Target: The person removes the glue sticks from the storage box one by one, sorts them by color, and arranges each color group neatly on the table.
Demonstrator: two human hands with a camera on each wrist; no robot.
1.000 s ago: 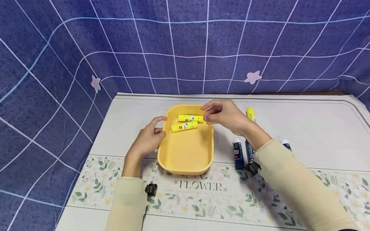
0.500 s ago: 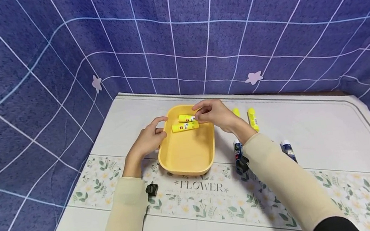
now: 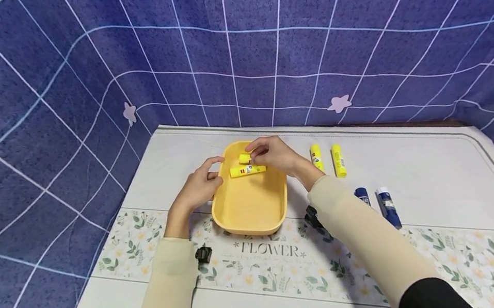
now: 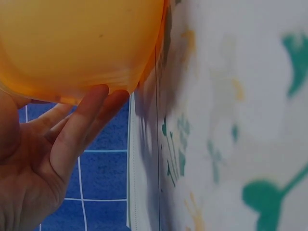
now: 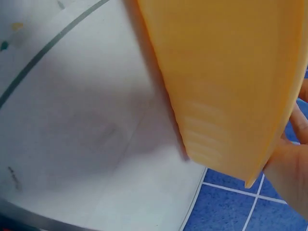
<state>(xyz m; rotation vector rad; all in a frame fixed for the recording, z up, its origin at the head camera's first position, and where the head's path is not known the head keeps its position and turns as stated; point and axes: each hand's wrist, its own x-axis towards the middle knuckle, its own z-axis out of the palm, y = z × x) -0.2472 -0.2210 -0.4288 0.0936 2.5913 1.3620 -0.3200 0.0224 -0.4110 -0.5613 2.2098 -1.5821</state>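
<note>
A yellow plastic tray point(image 3: 251, 210) stands near the middle of the table, with two yellow glue sticks lying in its far half. My left hand point(image 3: 196, 185) holds the tray's left side. In the left wrist view its fingers point(image 4: 79, 130) lie against the outside wall. Over the tray's far right part, my right hand point(image 3: 274, 156) pinches the farther glue stick point(image 3: 244, 158) with thumb and fingers, covering its right end. The nearer glue stick point(image 3: 247, 170) lies just in front of it. The right wrist view shows mostly the tray's outer wall point(image 5: 226, 86).
Two yellow glue sticks, one left point(image 3: 316, 157) and one right point(image 3: 339, 160), lie right of the tray. Nearer to me are a blue tube with a white cap point(image 3: 388, 207) and another blue tube point(image 3: 362, 195), partly under my right sleeve. A blue curtain point(image 3: 233, 51) borders the table.
My right hand has moved left from the tray's right rim, covering more of the farther glue stick. Its arm now uncovers both yellow glue sticks outside. The left hand has stayed put.
</note>
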